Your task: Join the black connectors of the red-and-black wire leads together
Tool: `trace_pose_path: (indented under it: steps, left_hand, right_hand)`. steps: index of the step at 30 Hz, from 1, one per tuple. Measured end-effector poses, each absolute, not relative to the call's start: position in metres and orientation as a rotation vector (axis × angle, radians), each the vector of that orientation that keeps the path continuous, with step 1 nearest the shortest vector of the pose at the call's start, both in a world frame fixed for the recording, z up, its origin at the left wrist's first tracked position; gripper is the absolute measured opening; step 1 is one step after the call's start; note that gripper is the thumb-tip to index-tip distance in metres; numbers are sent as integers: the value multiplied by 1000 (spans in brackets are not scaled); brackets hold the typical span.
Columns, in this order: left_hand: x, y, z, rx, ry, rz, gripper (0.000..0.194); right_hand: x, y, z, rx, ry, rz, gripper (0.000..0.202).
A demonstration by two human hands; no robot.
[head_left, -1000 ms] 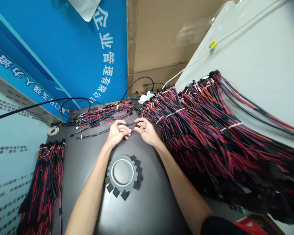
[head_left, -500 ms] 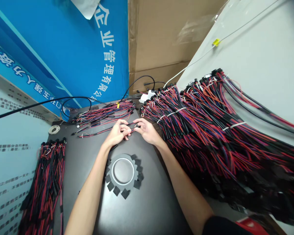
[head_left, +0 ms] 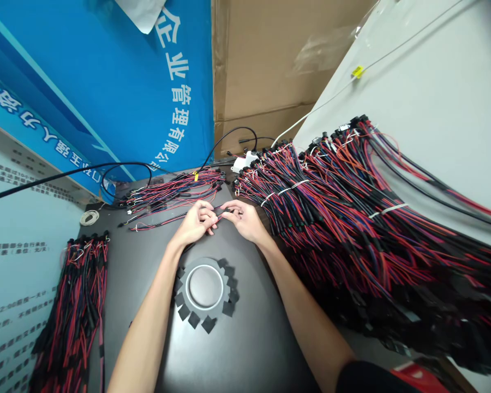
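My left hand [head_left: 197, 222] is closed on a wire harness [head_left: 159, 221], whose thin red and black strands run out to the left across the dark table. Facing it, my right hand [head_left: 244, 220] pinches the same harness, with a small dark part between thumb and forefinger that I cannot make out clearly. The fingertips of both hands are close together. Nearer to me on the table stands a round grey roll [head_left: 205, 287] with square pieces of black tape stuck all around its edge.
Behind my hands lies a loose pile of harnesses [head_left: 175, 188]. Large tied bundles [head_left: 331, 207] fill the right side, and another bundle [head_left: 77, 305] hangs at the left edge. A coiled white cord [head_left: 89, 218] rests at the back left. Cardboard [head_left: 270, 54] stands behind.
My right hand has closed in slightly toward the left hand, and its fingers have shifted on the harness. The left hand has hardly moved. The view has drifted slightly.
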State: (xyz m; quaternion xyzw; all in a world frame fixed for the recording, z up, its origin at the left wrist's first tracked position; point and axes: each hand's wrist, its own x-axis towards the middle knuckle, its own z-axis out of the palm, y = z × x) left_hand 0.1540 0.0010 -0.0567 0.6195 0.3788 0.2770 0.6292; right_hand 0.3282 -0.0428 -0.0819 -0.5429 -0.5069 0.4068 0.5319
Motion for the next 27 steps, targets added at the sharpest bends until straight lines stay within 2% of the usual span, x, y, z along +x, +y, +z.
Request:
trace_pose_path:
  steps: [9, 19, 27]
  left_hand:
    - [157, 0, -40, 1445, 1000, 534, 18]
    - [163, 0, -38, 1428, 1051, 547, 14]
    - [164, -2, -30, 1442, 1079, 542, 19]
  right_hand:
    - [327, -48, -83, -1338, -1267, 860, 24]
    - [324, -46, -82, -1310, -1244, 910, 26]
    - [322, -45, -84, -1290, -1206, 948, 26]
